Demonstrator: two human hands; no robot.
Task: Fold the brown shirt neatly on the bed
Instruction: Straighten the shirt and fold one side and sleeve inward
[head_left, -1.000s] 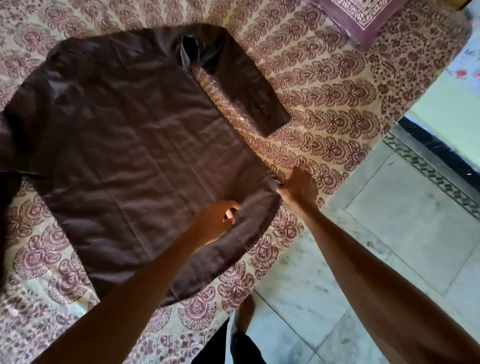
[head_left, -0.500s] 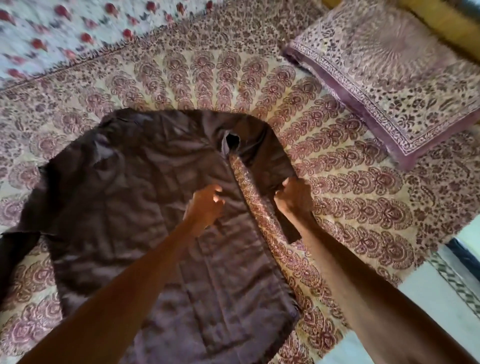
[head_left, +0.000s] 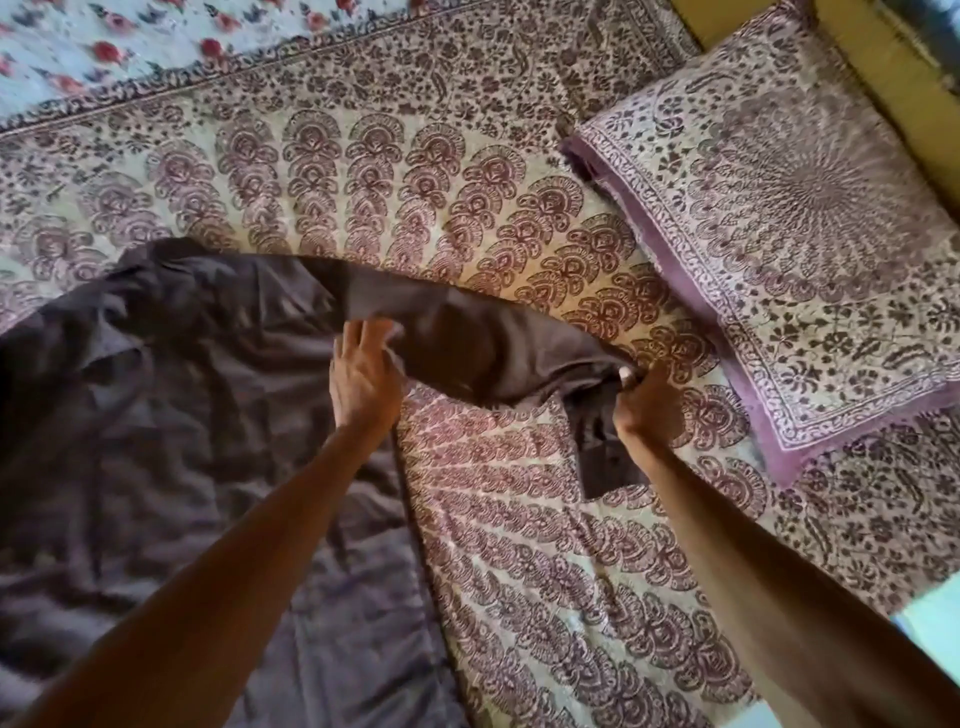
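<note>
Both hands are busy: our right hand (head_left: 647, 410) has its grip pinched on the sleeve (head_left: 498, 348) so it lifts clear, left hand (head_left: 363, 374) lies open-fingered near the shoulder, probably anchoring. Shirt (head_left: 156, 415) sprawls on the bed (head_left: 519, 545), left side.

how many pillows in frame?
1. The pillow lies on the bedspread at upper right, just beyond the right hand. More could sit outside the frame.
</note>
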